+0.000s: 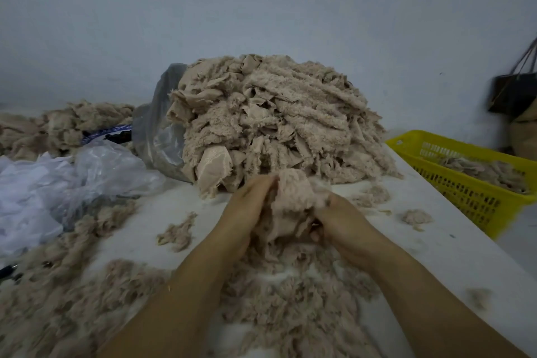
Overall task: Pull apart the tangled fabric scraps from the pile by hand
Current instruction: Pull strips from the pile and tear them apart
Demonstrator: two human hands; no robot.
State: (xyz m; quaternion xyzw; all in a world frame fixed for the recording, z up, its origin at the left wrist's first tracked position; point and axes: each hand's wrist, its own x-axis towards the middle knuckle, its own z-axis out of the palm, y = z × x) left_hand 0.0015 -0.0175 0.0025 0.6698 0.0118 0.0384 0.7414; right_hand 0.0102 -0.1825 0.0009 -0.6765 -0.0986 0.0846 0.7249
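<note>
Head view: both bare forearms reach forward and converge just in front of the pile [276,119]. The left hand [247,206] is back-up, with its fingers curled into the left side of a fuzzy beige scrap clump [293,195]. The right hand [340,221] grips the clump's right side, fingers tucked under it. The hands are close together with the clump bunched between them, its top nearly touching the pile's front edge.

The pile is a dome of beige fleece strips, some showing smooth backing, frayed and layered, on a white table [436,241]. Shredded fluff [290,299] lies in front of the pile, under the wrists. A grey plastic bag [157,125] hugs the pile's left side. A yellow basket [465,192] sits right of the pile, with scraps inside.
</note>
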